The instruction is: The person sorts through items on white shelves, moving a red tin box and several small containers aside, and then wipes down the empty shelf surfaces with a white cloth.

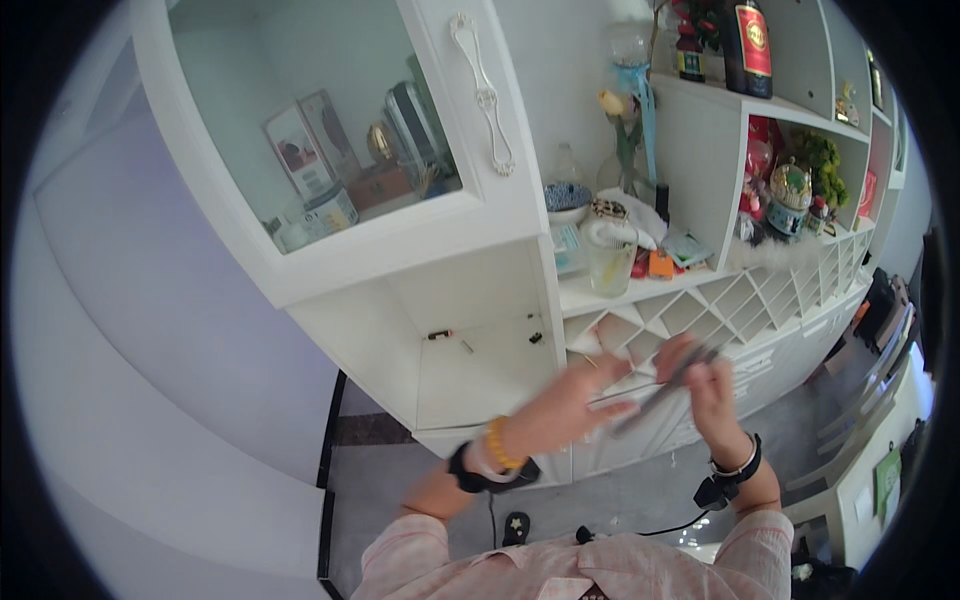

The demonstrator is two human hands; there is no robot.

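Observation:
In front of a white cabinet with diamond-shaped lattice racks, my right hand [709, 386] grips the upper end of a long, thin grey object [654, 405], blurred by motion. My left hand [566, 397] is beside the object's lower end, its fingers apart; whether they touch it is unclear. Behind my hands is the white lattice rack [679, 306]. To the left, an open cabinet compartment [480, 375] holds a small black-and-orange item [439, 334] and a few other small items.
A glass-fronted cabinet door [375, 259] with an ornate handle [486, 97] is at upper left. The shelf bears a glass jar [611, 262], a patterned bowl [568, 199] and a dark bottle [748, 49]. At right are a table [862, 517] and chairs.

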